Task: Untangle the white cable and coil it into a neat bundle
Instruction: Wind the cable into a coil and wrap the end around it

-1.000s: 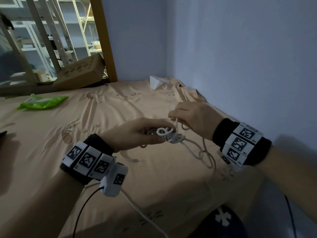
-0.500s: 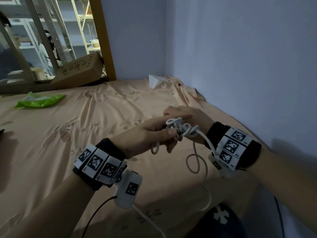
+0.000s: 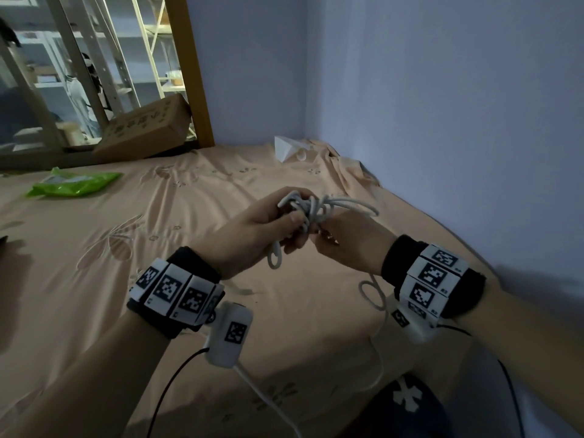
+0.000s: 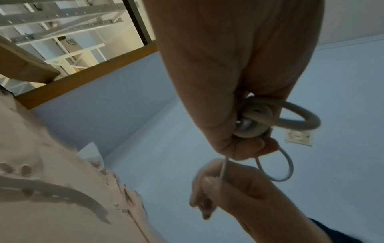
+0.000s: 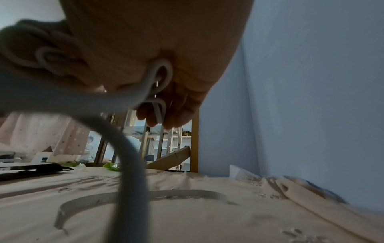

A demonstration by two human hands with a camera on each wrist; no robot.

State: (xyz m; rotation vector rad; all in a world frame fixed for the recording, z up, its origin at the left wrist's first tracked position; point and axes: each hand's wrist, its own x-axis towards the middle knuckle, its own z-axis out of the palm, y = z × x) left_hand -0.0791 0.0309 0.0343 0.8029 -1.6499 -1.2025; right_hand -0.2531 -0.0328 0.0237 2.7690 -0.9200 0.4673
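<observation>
A tangled white cable [image 3: 311, 209] is held up above the peach bed sheet [image 3: 196, 216], between both hands. My left hand [image 3: 268, 222] grips the knotted clump, thumb on top; in the left wrist view its fingers curl round the cable's loops [image 4: 270, 118]. My right hand [image 3: 344, 240] sits just right of it and pinches a strand [image 4: 223, 171] leading out of the tangle. A small loop [image 3: 274, 257] hangs under the left hand. A loose length [image 3: 369, 294] droops past my right wrist toward the bed's near edge. In the right wrist view the cable [image 5: 133, 164] sweeps close, blurred.
A blue wall [image 3: 442, 121] runs close on the right and behind. A green packet [image 3: 76, 186] lies far left on the bed, a cardboard box [image 3: 148, 128] leans by a wooden post [image 3: 189, 67], and white folded paper [image 3: 286, 147] sits in the corner.
Both hands have lifted the tangle higher and drawn closer together. The right hand turned from above the clump to beside it, and less cable trails on the sheet.
</observation>
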